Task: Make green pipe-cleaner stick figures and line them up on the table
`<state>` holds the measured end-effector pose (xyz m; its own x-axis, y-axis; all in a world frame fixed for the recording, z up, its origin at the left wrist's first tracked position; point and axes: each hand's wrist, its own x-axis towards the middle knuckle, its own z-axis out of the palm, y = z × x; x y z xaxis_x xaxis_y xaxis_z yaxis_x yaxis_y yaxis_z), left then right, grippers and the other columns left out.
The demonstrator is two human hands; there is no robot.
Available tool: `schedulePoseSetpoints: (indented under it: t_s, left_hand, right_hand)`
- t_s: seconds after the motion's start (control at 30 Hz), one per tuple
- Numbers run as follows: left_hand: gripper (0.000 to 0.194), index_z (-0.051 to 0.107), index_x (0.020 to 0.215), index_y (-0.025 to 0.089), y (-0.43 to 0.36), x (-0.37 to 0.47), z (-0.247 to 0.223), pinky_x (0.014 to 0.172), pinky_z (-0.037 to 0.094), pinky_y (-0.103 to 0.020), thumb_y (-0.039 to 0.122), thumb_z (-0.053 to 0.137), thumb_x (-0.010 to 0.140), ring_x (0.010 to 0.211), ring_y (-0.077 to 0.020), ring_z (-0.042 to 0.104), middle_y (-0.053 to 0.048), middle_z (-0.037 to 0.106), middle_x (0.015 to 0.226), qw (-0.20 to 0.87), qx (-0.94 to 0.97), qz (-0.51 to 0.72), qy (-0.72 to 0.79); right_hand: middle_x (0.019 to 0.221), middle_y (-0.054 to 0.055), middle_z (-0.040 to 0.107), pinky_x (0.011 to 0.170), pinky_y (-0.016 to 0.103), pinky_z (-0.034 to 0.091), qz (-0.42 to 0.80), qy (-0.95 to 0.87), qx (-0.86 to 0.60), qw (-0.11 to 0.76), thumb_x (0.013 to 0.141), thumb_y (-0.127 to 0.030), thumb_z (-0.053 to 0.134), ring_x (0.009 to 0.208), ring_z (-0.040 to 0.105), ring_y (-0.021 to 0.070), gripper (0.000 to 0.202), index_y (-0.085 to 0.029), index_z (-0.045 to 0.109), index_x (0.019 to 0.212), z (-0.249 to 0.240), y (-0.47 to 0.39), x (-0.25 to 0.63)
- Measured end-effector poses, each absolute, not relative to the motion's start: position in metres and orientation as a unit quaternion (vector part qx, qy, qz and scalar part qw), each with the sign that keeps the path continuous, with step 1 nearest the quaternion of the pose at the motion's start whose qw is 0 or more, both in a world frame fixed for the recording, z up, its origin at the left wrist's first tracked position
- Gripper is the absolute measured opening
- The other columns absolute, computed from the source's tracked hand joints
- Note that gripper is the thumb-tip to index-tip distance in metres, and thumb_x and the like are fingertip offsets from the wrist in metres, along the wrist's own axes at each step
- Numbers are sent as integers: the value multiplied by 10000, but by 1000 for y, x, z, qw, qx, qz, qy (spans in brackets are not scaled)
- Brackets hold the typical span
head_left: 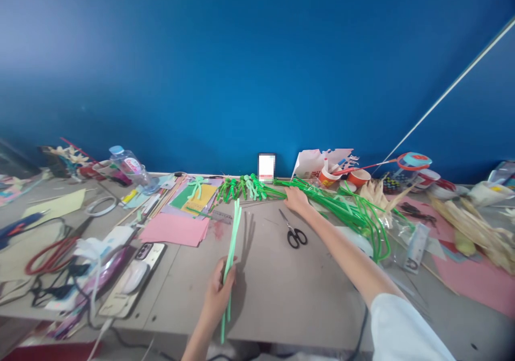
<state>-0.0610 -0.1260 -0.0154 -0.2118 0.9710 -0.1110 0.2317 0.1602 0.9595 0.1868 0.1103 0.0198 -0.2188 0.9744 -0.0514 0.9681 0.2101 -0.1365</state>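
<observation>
In the near middle, my left hand (220,288) is closed around a few long pale green pipe cleaners (234,229), held nearly upright over the table. My right hand (296,199) reaches to the back, fingers bent and pressed onto the left end of a bundle of green pipe cleaners (341,205); its fingertips are partly hidden. Left of that hand lies a row of twisted green pipe cleaner pieces (241,186). Black-handled scissors (295,236) lie with blades apart, just below my right wrist.
A small screen (266,168) leans against the blue partition (249,82). Pink paper (177,228), a phone (132,280) with a white mouse-like object on it, and a bottle (131,165) are on the left. Paper cups (358,177) and dried husks (470,224) stand right.
</observation>
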Motion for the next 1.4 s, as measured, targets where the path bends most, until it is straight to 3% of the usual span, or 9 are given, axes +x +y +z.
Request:
schedulePoseSetpoints:
  t_s: [0.23,0.4,0.57,0.73,0.9,1.03,1.2,1.3,1.4]
  left_hand:
    - [453,583,1055,178,-125,-62,-19,487,384,-244,536,508,788,517,-136,460,32,477,562,417,480,440,634]
    - [429,572,1069,178,-126,-64,-23,499,390,-248,513,491,813,513,-134,460,33,478,569,412,490,433,635]
    - [416,541,1126,169,-123,-63,-24,557,439,-276,459,458,840,542,-153,504,24,504,583,376,528,422,634]
    - [549,377,1340,166,-115,-63,-18,696,492,-351,384,443,840,781,-223,613,-70,620,880,298,612,328,655]
    - [476,473,1270,196,-91,-60,6,921,420,-450,368,497,827,1162,-303,478,-139,511,1244,181,700,297,624]
    - [433,487,1245,248,-52,-44,23,938,421,-394,379,525,834,1175,-252,480,-99,509,1265,313,680,398,530]
    - [528,490,1247,209,-6,-8,26,949,412,-375,468,574,796,1154,-249,517,-144,502,1293,615,467,475,423]
    - [521,539,1190,189,2,6,24,836,471,-366,526,548,793,983,-226,597,-139,575,1173,717,362,482,351]
    - [449,622,1052,162,-2,12,19,680,460,-277,481,645,736,729,-154,586,-58,632,819,694,437,451,352]
  right_hand:
    - [1092,199,598,845,330,399,95,-769,-632,7,798,-118,492,1063,527,278,234,-65,633,978,27,123,196]
    - [1079,173,629,791,305,431,151,-774,-614,35,827,-154,495,979,585,259,212,-100,595,1006,32,129,209]
    - [1005,87,677,733,262,460,202,-772,-594,106,902,-186,350,831,625,181,252,-152,543,1060,48,133,228]
    - [970,63,677,847,328,461,271,-740,-514,339,876,-312,422,918,617,198,242,-168,587,980,65,134,242]
    - [770,36,679,871,393,474,372,-641,-416,526,811,-481,548,863,643,214,289,-198,604,833,93,124,240]
    - [746,-5,641,778,407,527,470,-525,-310,638,750,-481,649,788,653,202,282,-233,549,837,119,104,227]
    - [770,-33,607,752,372,540,550,-481,-226,644,793,-385,638,785,631,157,211,-263,507,905,130,74,203]
    - [795,-27,618,736,354,545,567,-476,-229,632,786,-376,647,806,632,159,219,-258,508,907,122,63,190]
    - [800,-24,633,723,344,551,574,-470,-239,627,768,-377,665,825,641,169,240,-252,514,906,112,58,182]
